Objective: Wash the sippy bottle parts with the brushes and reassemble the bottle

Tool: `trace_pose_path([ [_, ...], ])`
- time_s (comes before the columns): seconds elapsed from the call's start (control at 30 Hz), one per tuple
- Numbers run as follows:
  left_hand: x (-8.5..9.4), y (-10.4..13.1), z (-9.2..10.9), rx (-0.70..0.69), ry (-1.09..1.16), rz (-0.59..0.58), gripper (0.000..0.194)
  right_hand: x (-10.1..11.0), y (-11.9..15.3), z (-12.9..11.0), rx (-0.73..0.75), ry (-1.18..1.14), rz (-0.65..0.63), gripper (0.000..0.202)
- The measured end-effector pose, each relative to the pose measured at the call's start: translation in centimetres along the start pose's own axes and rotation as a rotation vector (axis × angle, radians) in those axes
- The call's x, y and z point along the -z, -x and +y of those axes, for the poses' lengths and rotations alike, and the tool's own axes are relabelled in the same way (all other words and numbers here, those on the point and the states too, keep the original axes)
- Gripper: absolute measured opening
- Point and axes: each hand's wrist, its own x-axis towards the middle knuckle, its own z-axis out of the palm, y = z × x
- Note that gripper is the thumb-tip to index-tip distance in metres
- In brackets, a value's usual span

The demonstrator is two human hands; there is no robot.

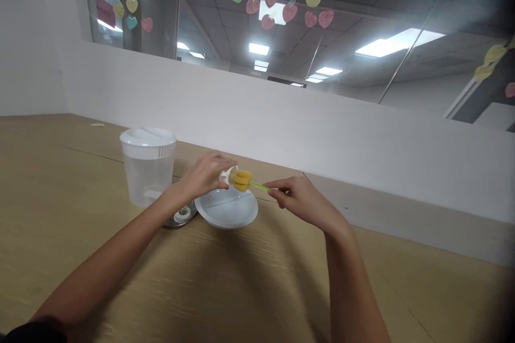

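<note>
Above a white bowl (226,217), my left hand (206,176) is closed around a small container with a white rim (228,176), tipped on its side. Its exact kind is partly hidden by my fingers. My right hand (300,198) pinches the thin green handle of a sponge brush (242,180). The brush's yellow sponge head is at the container's mouth; I cannot tell how far inside it reaches. What looks like liquid shows in the bowl beneath.
Left of the bowl stands a translucent lidded bucket (148,169). Between them, partly behind my left forearm, is a metal tray (191,218) with a small white round piece (182,214) on it. A white wall (257,112) bounds the wooden table (201,289) at the back.
</note>
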Motion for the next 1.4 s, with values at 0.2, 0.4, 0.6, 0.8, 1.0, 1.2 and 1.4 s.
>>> trace_pose_path([
  [0.2, -0.8, -0.4, 1.6, -0.067, 0.058, -0.050, 0.049, -2.0, -1.1, -0.5, 0.024, 0.125, 0.079, 0.021],
  [0.4, 0.2, -0.3, 0.7, -0.015, 0.083, 0.028, 0.051, -2.6, -1.6, -0.9, 0.102, 0.323, 0.317, 0.007],
  [0.6, 0.5, -0.3, -0.6, 0.007, 0.100, 0.049, 0.051, -1.9, -1.2, -1.4, 0.014, 0.351, 0.359, 0.034],
  [0.8, -0.1, -0.6, -1.4, 0.027, 0.113, 0.038, 0.055, -0.1, -0.3, -0.2, -0.016, 0.119, 0.299, 0.038],
  [1.0, -1.0, -0.3, -2.8, 0.021, -0.091, 0.013, 0.047, 2.4, 1.6, 1.3, -0.164, 0.033, 0.329, 0.036],
  [1.2, -3.4, 0.4, -3.4, -0.190, -0.414, -0.120, 0.026, 3.3, 1.3, 3.8, -0.419, 0.180, 0.437, 0.031],
  [1.4, -4.6, 0.6, -3.2, -0.272, -0.475, -0.158, 0.022, 1.5, -1.0, 6.0, -0.518, 0.357, 0.310, 0.026],
])
